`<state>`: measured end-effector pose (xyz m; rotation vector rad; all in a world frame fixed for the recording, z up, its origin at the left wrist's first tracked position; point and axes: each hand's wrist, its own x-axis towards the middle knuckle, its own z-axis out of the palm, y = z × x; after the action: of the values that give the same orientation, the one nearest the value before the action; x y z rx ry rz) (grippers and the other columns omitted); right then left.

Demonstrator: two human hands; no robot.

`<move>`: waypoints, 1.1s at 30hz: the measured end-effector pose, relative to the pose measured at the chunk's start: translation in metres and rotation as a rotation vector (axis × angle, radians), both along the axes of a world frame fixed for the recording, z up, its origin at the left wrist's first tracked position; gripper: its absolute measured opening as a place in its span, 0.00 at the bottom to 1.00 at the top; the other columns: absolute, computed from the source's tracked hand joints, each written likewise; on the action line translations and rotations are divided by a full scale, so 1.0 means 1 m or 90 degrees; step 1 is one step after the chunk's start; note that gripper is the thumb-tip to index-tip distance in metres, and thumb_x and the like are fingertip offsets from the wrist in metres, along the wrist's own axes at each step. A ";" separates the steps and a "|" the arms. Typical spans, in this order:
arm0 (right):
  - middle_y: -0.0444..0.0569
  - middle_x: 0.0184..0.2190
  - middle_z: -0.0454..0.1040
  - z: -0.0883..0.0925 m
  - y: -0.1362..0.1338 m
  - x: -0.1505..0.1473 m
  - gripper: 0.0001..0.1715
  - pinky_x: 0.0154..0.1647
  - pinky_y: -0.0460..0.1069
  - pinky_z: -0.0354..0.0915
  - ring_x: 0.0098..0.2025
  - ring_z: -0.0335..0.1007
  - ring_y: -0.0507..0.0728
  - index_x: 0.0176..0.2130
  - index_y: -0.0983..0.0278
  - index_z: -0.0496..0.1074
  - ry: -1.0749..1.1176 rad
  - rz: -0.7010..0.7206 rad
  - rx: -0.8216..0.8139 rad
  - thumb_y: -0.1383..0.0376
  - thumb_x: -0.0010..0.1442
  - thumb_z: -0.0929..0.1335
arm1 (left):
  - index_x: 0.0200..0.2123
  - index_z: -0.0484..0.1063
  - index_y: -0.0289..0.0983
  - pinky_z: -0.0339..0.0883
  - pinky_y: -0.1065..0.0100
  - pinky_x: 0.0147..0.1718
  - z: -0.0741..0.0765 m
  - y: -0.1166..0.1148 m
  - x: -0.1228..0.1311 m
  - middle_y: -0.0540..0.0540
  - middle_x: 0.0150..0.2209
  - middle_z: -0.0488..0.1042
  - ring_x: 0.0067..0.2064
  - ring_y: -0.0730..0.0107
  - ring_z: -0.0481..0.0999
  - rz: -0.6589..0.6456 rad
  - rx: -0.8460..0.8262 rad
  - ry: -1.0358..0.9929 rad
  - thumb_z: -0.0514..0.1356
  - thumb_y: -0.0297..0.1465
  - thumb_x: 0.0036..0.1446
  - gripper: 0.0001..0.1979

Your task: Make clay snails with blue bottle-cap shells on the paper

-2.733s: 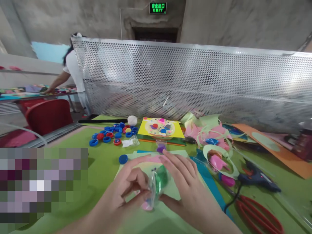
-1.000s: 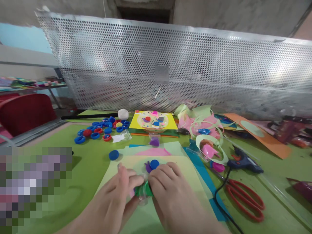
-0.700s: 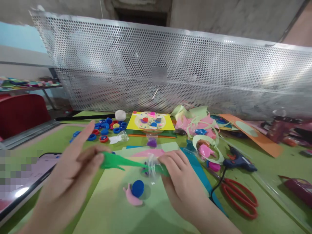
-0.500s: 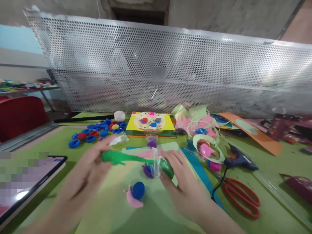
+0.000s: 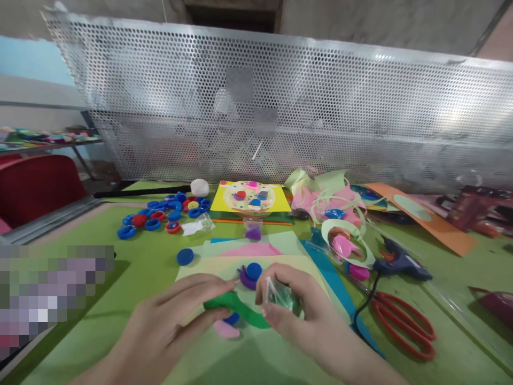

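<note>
My left hand point(image 5: 182, 302) pinches one end of a soft green strip point(image 5: 250, 314). The strip sags toward my right hand point(image 5: 294, 305), whose fingers are wrapped round a clear plastic packet point(image 5: 282, 294) with green in it. Just beyond the fingers lies a purple shape point(image 5: 247, 279) with a blue cap point(image 5: 254, 271) on it. A pink shape point(image 5: 226, 329) and its blue cap are partly hidden under the strip. All lie over pale green paper point(image 5: 224, 363). A single blue cap point(image 5: 185, 256) is left of the paper.
Blue and red caps point(image 5: 152, 224) cluster at the left behind a blurred phone. A decorated yellow card point(image 5: 217, 200) stands at the back. Paper scraps point(image 5: 304, 198), a glue gun point(image 5: 403, 266) and red-handled scissors point(image 5: 404, 326) lie at the right.
Both hands have moved nearer each other, and the stretched green strip now sags between them. The strip and left fingers have come over the pink shape. The view has shifted slightly.
</note>
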<state>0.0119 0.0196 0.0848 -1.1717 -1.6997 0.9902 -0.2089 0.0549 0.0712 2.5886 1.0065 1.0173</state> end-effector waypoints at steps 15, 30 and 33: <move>0.41 0.23 0.64 -0.010 -0.004 -0.014 0.13 0.38 0.48 0.57 0.32 0.62 0.52 0.20 0.64 0.66 -0.102 -0.004 0.015 0.67 0.48 0.74 | 0.52 0.65 0.39 0.72 0.79 0.38 -0.001 -0.009 0.012 0.47 0.37 0.77 0.38 0.72 0.79 -0.135 0.197 0.125 0.51 0.37 0.64 0.16; 0.41 0.24 0.68 -0.012 0.002 -0.009 0.20 0.49 0.57 0.52 0.37 0.62 0.56 0.23 0.63 0.62 -0.374 0.124 0.116 0.56 0.52 0.72 | 0.31 0.69 0.37 0.67 0.70 0.28 -0.006 -0.005 0.023 0.49 0.25 0.72 0.29 0.70 0.72 -0.085 0.366 0.162 0.45 0.26 0.65 0.16; 0.40 0.24 0.69 -0.014 0.001 -0.006 0.17 0.50 0.56 0.52 0.38 0.62 0.55 0.25 0.62 0.64 -0.373 0.149 0.146 0.56 0.57 0.69 | 0.29 0.68 0.38 0.67 0.69 0.26 -0.010 -0.005 0.023 0.50 0.24 0.70 0.28 0.69 0.70 -0.108 0.336 0.182 0.44 0.23 0.63 0.16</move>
<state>0.0058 0.0208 0.0707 -1.1970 -2.3855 0.5847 -0.1857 0.0504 0.0607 3.2572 0.6076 0.9935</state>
